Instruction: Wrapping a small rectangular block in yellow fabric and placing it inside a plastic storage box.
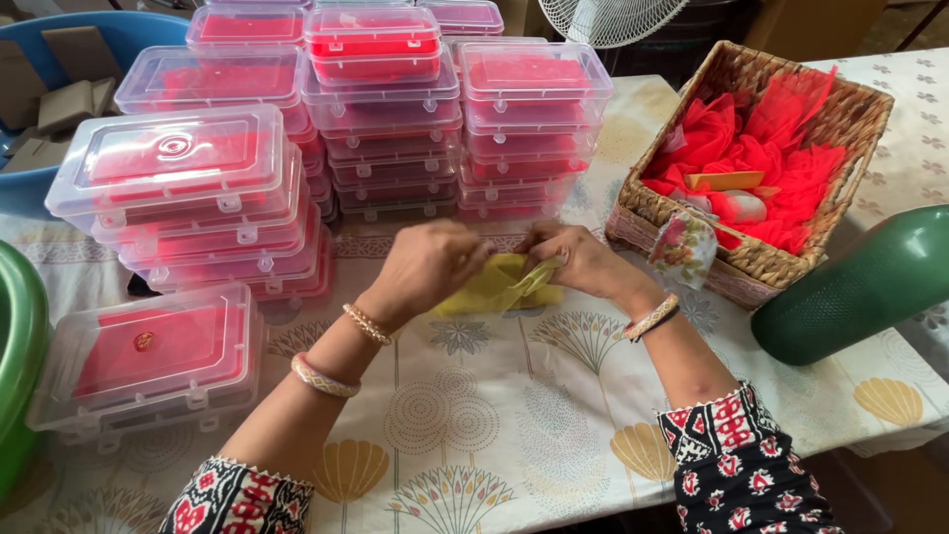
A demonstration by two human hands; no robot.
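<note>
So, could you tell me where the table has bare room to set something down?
The tablecloth is bare in front, between the forearms and near the front edge. The back is crowded with stacked plastic boxes; the wicker basket and a green container fill the right.

Stacked clear boxes point(386, 109), wicker basket point(850, 114), white fan point(608, 18).

Two hands, left point(425, 265) and right point(583, 259), pinching one yellow net pouch point(499, 285); beyond the grip, one wicker basket point(850, 119); left of it, five stacks of clear boxes point(386, 109).
</note>
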